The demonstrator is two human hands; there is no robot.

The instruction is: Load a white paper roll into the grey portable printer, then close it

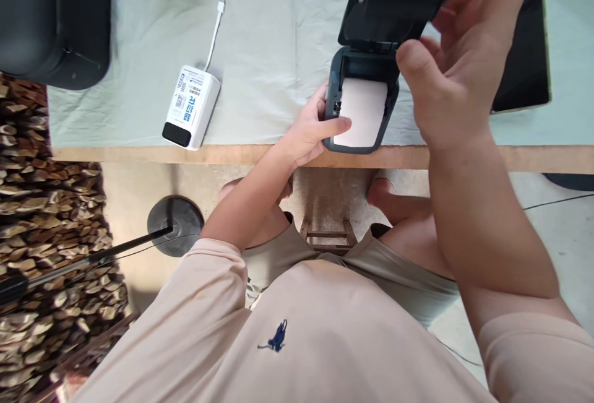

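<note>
- Stacked firewood is seen at the left, beside a bench that is covered with a pale green cloth.
- Over the near edge of the bench, right of its middle in view, a dark device is held; whether any weight is borne by the bench cannot be told.
- Its body is gripped at the left side by the left hand, the fingers wrapped beneath and the thumb laid on the white paper inside, presumably so that both are steadied.
- At the right edge of the raised lid, the right hand is placed, seemingly so that the lid is kept clear of the opening; its fingers are partly hidden, and whether they are closed on it cannot be told.
- The device's long axis is directed away from the person, tipped slightly rightward at the far, hinged end; the open cavity is faced upward.
- Well to the left, a white power bank is laid, its cable pointed away.
</note>
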